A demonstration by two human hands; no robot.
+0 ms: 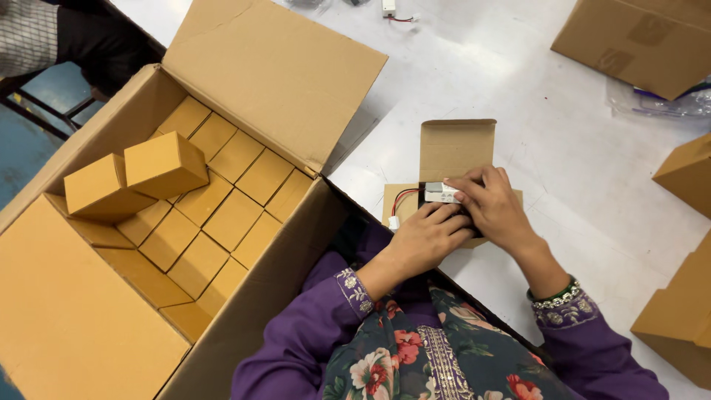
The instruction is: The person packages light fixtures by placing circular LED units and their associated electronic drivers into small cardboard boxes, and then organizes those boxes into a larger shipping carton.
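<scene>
Small open carton (453,152), at 3 o'clock of the big packed box (244,296): left hand (427,238) steadies it, right hand (495,207) apparently pinches the grey wired part (441,192) inside.

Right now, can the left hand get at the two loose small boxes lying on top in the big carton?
Probably yes: the big carton is open, the two loose small boxes lie uncovered on top, though the left hand is on the small open box.
</scene>
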